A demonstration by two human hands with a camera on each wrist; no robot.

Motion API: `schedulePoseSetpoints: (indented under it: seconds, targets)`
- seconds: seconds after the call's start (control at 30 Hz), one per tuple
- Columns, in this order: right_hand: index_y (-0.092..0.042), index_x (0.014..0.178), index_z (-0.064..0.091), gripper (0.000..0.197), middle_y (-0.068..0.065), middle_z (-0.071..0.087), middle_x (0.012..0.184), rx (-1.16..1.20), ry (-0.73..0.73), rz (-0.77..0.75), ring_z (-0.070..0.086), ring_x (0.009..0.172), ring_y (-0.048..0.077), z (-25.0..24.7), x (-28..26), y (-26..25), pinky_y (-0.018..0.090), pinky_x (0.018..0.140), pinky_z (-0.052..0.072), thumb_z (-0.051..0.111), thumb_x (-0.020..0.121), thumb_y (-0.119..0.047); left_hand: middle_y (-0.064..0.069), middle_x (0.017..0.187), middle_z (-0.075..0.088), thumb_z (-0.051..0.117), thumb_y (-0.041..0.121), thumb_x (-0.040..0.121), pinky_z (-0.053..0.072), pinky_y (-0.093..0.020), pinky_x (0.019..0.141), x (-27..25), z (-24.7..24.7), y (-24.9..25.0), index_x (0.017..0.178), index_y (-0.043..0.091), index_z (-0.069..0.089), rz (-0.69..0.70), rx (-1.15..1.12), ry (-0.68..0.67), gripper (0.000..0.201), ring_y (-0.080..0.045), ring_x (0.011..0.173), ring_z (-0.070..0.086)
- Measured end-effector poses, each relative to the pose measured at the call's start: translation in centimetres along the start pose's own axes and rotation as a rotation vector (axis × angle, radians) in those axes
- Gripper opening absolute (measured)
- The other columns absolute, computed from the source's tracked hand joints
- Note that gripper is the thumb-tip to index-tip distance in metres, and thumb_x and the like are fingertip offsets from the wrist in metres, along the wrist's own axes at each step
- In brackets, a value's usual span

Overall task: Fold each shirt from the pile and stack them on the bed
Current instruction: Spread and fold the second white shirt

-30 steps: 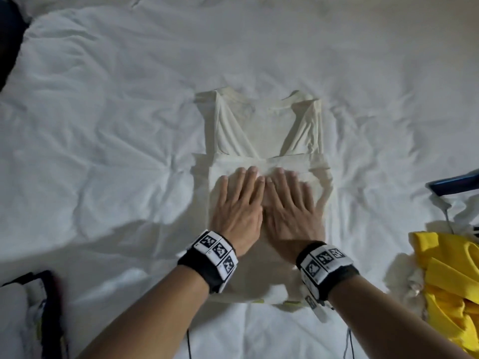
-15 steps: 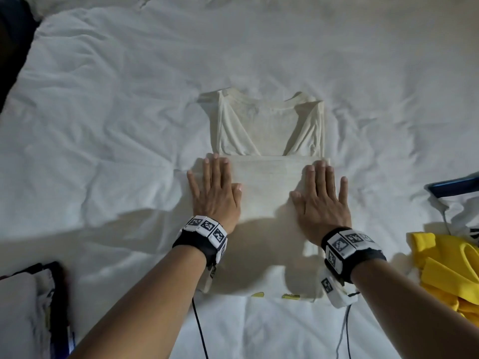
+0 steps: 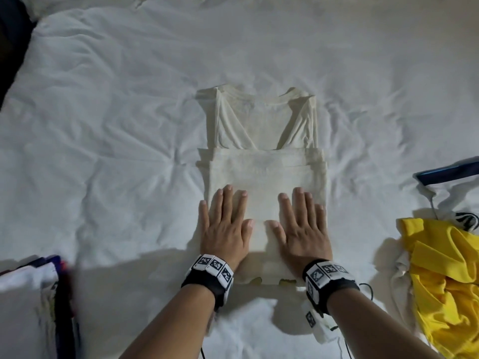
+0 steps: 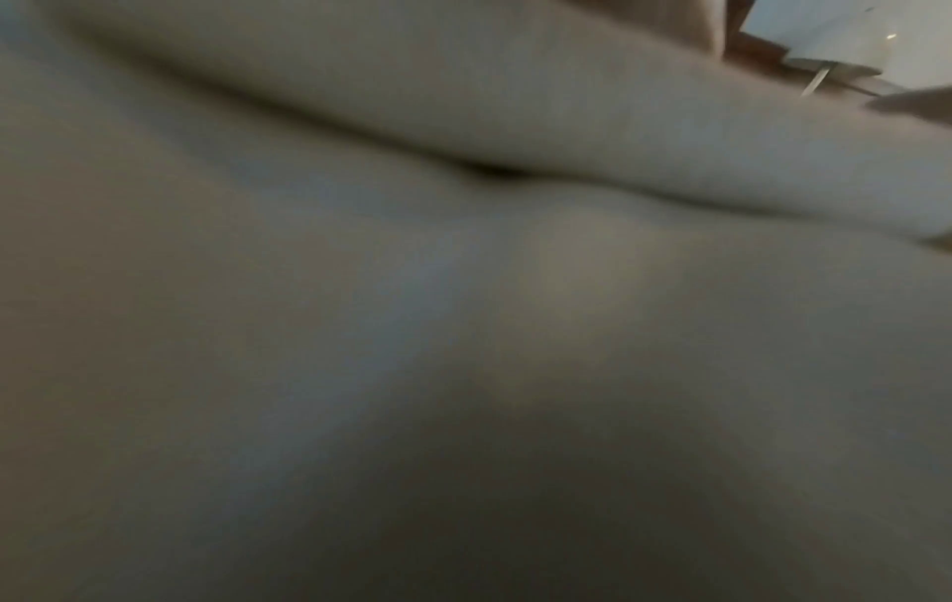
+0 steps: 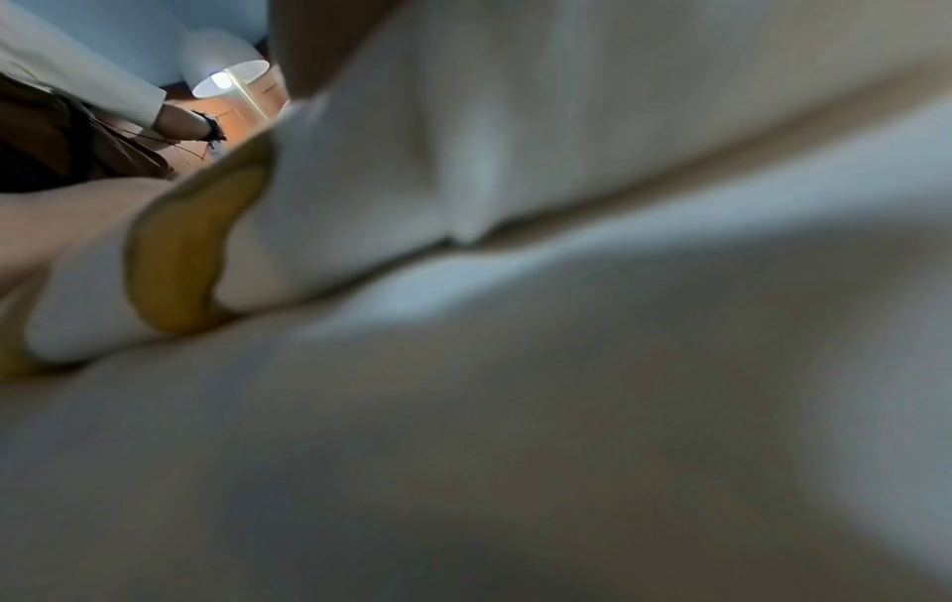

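Where flat left hand (image 3: 225, 230) and right hand (image 3: 303, 229) press: cream shirt (image 3: 267, 141).

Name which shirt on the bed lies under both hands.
The cream shirt, partly folded at the middle; the yellow shirt lies crumpled at the right, untouched.

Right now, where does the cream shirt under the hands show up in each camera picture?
Head: cream shirt at centre, both hands flat on it.
Left wrist: blurred pale cloth; cannot tell.
Right wrist: its folded edge at upper middle.
Shared landmark: the shirt's yellow print.
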State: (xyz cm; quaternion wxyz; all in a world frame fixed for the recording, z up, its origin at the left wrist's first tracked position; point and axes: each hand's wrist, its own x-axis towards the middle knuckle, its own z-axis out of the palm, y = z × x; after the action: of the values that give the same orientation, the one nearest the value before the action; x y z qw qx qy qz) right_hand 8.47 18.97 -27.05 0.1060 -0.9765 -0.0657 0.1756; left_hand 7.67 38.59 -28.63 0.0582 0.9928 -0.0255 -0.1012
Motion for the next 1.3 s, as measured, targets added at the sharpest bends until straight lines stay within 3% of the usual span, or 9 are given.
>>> schedulePoseSetpoints:
  seconds: [0.23, 0.33, 0.43, 0.53, 0.97, 1.03, 1.13, 1.2, 1.3]
  targets:
    - [-0.024, 0.162, -0.012, 0.067, 0.0, -0.024, 0.167, 0.007, 0.008, 0.094, -0.027, 0.153, 0.019, -0.4, -0.6, 1.5, 0.045, 0.124, -0.016, 0.008, 0.104, -0.052, -0.014, 0.171, -0.004, 0.021, 0.046, 0.103, 0.004, -0.066, 0.122, -1.1, -0.8, -1.0, 0.164, 0.015, 0.006, -0.148, 0.001, 0.021, 0.07, -0.033, 0.158, -0.005]
    - [-0.016, 0.163, -0.003, 0.068, 0.01, -0.017, 0.168, 0.035, 0.056, 0.078, -0.022, 0.154, 0.025, -0.6, -2.3, -0.7, 0.045, 0.125, -0.012, 0.017, 0.103, -0.041, -0.018, 0.17, -0.003, 0.032, 0.042, 0.1, 0.001, -0.064, 0.123, -2.8, -0.8, 1.6, 0.163, 0.012, 0.008, -0.051, -0.041, 0.051, 0.075, -0.035, 0.158, -0.002]
    - [-0.021, 0.163, -0.005, 0.067, 0.007, -0.017, 0.169, 0.076, 0.022, -0.062, -0.019, 0.155, 0.025, 1.2, -5.1, -2.6, 0.047, 0.126, -0.005, 0.02, 0.105, -0.043, -0.015, 0.171, 0.0, 0.046, 0.034, 0.094, 0.015, -0.064, 0.121, -5.4, 1.1, 3.2, 0.163, 0.015, 0.016, 0.096, -0.038, 0.023, 0.078, -0.035, 0.157, 0.008]
    - [-0.026, 0.164, 0.003, 0.065, 0.004, -0.006, 0.171, 0.055, 0.012, -0.065, -0.007, 0.158, 0.025, 3.0, -6.6, -1.8, 0.047, 0.125, 0.001, 0.023, 0.106, -0.047, -0.009, 0.172, -0.002, 0.036, 0.044, 0.103, 0.013, -0.059, 0.124, -6.6, 1.6, 2.4, 0.164, 0.021, 0.013, 0.048, -0.02, -0.017, 0.07, -0.029, 0.158, 0.002]
    - [-0.03, 0.162, -0.008, 0.066, 0.003, -0.014, 0.17, -0.037, 0.029, 0.045, -0.016, 0.156, 0.024, 3.2, -7.6, 2.6, 0.047, 0.125, -0.007, 0.015, 0.104, -0.049, -0.013, 0.171, 0.006, 0.032, 0.035, 0.098, 0.014, -0.06, 0.123, -7.6, 0.1, -2.1, 0.164, 0.016, 0.014, -0.115, 0.027, -0.051, 0.071, -0.032, 0.158, 0.009]
    - [-0.017, 0.164, 0.008, 0.074, 0.014, 0.006, 0.17, 0.008, 0.089, 0.156, 0.008, 0.156, 0.033, 2.8, -8.1, 2.5, 0.048, 0.125, 0.004, 0.029, 0.101, -0.052, -0.019, 0.164, 0.027, 0.035, 0.035, 0.096, 0.027, -0.058, 0.116, -7.8, -0.9, -2.2, 0.161, 0.011, 0.026, -0.219, 0.025, -0.075, 0.07, -0.036, 0.148, 0.031]
    - [-0.007, 0.146, 0.038, 0.066, 0.02, 0.047, 0.14, 0.192, 0.213, 0.393, 0.045, 0.127, 0.041, 1.9, -9.3, 1.6, 0.053, 0.106, 0.032, 0.056, 0.097, -0.047, -0.017, 0.119, 0.061, 0.039, 0.033, 0.095, 0.041, -0.049, 0.082, -8.3, -2.4, -1.4, 0.127, 0.007, 0.058, -0.391, -0.045, -0.064, 0.046, -0.037, 0.103, 0.054]
    - [-0.01, 0.13, 0.048, 0.048, 0.016, 0.056, 0.125, 0.317, 0.16, 0.516, 0.05, 0.118, 0.038, 1.5, -10.1, 0.8, 0.049, 0.099, 0.037, 0.057, 0.096, -0.043, -0.016, 0.106, 0.066, 0.039, 0.033, 0.102, 0.043, -0.048, 0.081, -8.5, -3.3, -0.8, 0.108, 0.009, 0.059, -0.527, -0.223, -0.051, 0.032, -0.039, 0.101, 0.057]
    - [-0.01, 0.108, 0.056, 0.04, 0.015, 0.062, 0.114, 0.369, 0.027, 0.619, 0.053, 0.109, 0.036, 1.0, -10.2, 0.0, 0.047, 0.094, 0.04, 0.044, 0.1, -0.048, -0.018, 0.114, 0.068, 0.033, 0.037, 0.107, 0.044, -0.047, 0.087, -8.2, -4.1, 0.0, 0.115, 0.008, 0.056, -0.639, -0.366, -0.077, 0.038, -0.04, 0.109, 0.059]
